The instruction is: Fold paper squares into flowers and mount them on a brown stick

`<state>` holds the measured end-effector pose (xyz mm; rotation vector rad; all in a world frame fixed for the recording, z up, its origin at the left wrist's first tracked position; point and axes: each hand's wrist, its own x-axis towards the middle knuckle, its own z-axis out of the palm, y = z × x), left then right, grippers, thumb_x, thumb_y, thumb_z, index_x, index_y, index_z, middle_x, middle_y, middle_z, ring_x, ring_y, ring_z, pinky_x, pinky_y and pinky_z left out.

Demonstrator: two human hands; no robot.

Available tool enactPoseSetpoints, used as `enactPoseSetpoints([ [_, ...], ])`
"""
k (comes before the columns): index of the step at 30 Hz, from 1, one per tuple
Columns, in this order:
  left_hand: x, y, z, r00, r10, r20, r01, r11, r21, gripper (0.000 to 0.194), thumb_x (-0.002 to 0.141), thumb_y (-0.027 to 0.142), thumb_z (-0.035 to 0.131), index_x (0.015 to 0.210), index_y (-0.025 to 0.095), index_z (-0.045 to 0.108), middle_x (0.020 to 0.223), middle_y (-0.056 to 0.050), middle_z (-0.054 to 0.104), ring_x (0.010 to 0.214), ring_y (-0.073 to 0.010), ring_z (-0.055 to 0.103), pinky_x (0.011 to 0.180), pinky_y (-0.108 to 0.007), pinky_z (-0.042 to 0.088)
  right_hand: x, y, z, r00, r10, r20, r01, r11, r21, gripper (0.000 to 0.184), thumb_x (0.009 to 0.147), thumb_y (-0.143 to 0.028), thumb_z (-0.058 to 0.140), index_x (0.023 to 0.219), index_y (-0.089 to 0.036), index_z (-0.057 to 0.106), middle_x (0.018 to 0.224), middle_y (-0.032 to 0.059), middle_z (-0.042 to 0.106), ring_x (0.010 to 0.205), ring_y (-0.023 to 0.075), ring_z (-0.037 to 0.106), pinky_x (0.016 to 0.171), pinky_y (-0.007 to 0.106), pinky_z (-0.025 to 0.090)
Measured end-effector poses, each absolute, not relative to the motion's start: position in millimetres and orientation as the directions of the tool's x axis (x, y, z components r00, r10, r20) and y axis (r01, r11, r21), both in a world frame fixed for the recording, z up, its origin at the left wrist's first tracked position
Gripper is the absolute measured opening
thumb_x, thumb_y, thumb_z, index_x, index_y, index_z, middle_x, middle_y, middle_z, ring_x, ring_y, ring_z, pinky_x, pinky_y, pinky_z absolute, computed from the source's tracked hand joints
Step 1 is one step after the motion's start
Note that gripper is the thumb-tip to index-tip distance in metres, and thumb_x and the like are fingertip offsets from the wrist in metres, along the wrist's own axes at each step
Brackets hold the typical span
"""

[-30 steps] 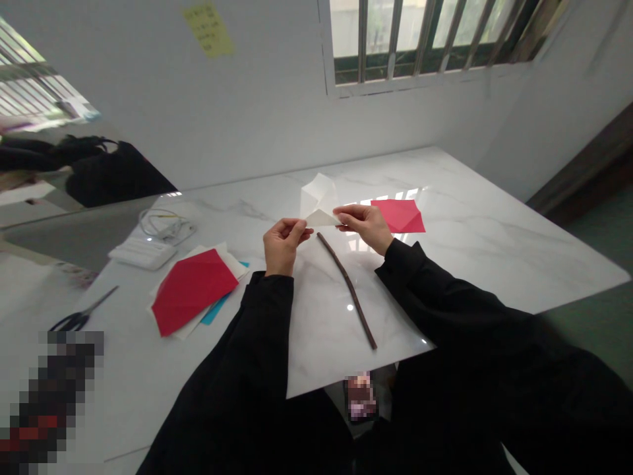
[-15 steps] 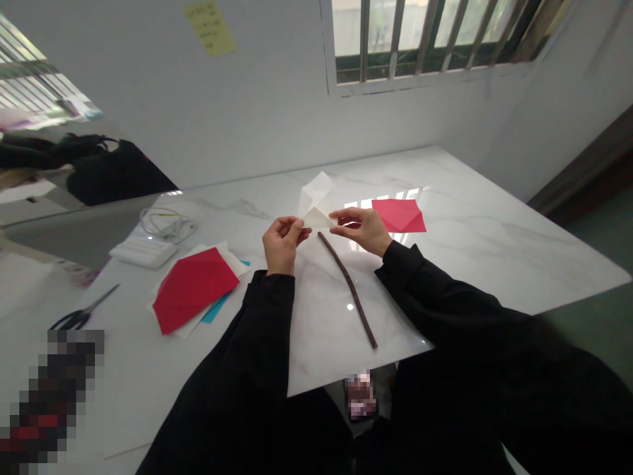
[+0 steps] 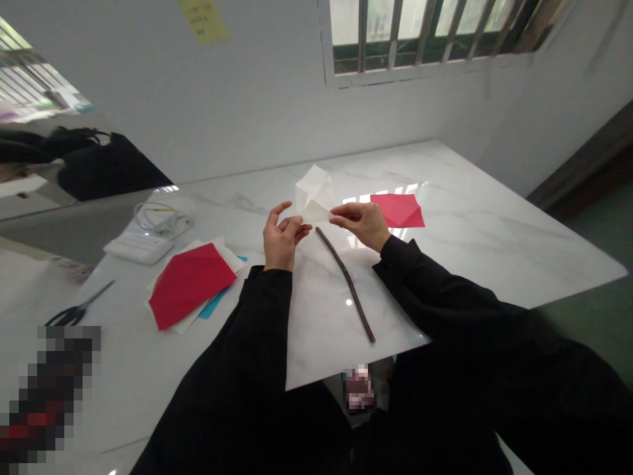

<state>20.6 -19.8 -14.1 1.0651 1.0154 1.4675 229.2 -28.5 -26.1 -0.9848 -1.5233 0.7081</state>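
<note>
A creased white paper (image 3: 316, 212) is held up between my hands near the middle of the table. My left hand (image 3: 281, 239) has its thumb and lower fingers closed at the paper's left corner, with the index finger lifted away. On the other side, my right hand (image 3: 363, 224) pinches the right corner between thumb and fingertips. Behind it a paler folded part (image 3: 314, 185) shows; I cannot tell if it belongs to the same sheet. A thin brown stick (image 3: 347, 277) lies on the tabletop below my hands, its far end close to my left fingertips.
A pink-red folded paper (image 3: 399, 210) lies beyond my right hand. To the left are a stack of papers topped by a red sheet (image 3: 192, 285), a white box-like device with a cable (image 3: 138, 247), and scissors (image 3: 82, 310). The table's near edge (image 3: 336, 374) is close to my body.
My left index finger has lifted off the paper. The fingers of my right hand have closed more tightly at its corner. The whole view has shifted slightly.
</note>
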Motion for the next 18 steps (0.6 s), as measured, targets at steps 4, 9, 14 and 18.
enactPoseSetpoints([
  [4,20.3,-19.1,-13.8,-0.113,0.990,0.086,-0.269,-0.114,0.956,0.058,0.067,0.026,0.081,0.122,0.025,0.063,0.075,0.006,0.069,0.069,-0.0141,0.074,0.066,-0.024,0.056,230.0,-27.7,-27.8,-0.040,0.879,0.475,0.218,0.471,-0.855,0.030,0.080,-0.042,0.090,0.102,-0.022,0.085,0.092,0.0042,0.084,0.082,0.0216,0.080,0.086,0.038,0.068],
  [9,18.9,-19.1,-13.4,-0.094,0.993,0.071,-0.276,-0.095,0.956,0.057,0.067,0.026,0.082,0.122,0.024,0.063,0.078,0.005,0.070,0.071,-0.0147,0.075,0.069,-0.025,0.057,230.3,-27.9,-28.5,-0.016,0.877,0.481,0.229,0.471,-0.852,0.025,0.084,-0.043,0.087,0.096,-0.022,0.084,0.085,0.0027,0.082,0.079,0.0213,0.079,0.082,0.037,0.066],
  [14,18.0,-18.0,-14.0,-0.070,0.994,0.080,-0.273,-0.096,0.957,0.056,0.069,0.026,0.081,0.122,0.025,0.063,0.081,0.004,0.070,0.072,-0.0145,0.075,0.070,-0.026,0.058,228.5,-28.9,-27.0,-0.019,0.872,0.489,0.166,0.485,-0.859,0.028,0.089,-0.048,0.082,0.094,-0.020,0.082,0.079,0.0033,0.079,0.073,0.0193,0.076,0.076,0.035,0.066],
  [18,17.7,-16.5,-14.5,-0.070,0.996,0.055,-0.301,-0.074,0.951,0.056,0.069,0.023,0.081,0.122,0.024,0.064,0.081,0.004,0.070,0.073,-0.0142,0.075,0.070,-0.025,0.059,225.4,-29.5,-26.7,-0.016,0.889,0.458,0.083,0.457,-0.885,0.033,0.088,-0.052,0.081,0.094,-0.019,0.080,0.081,0.0041,0.079,0.075,0.0186,0.076,0.075,0.035,0.066],
])
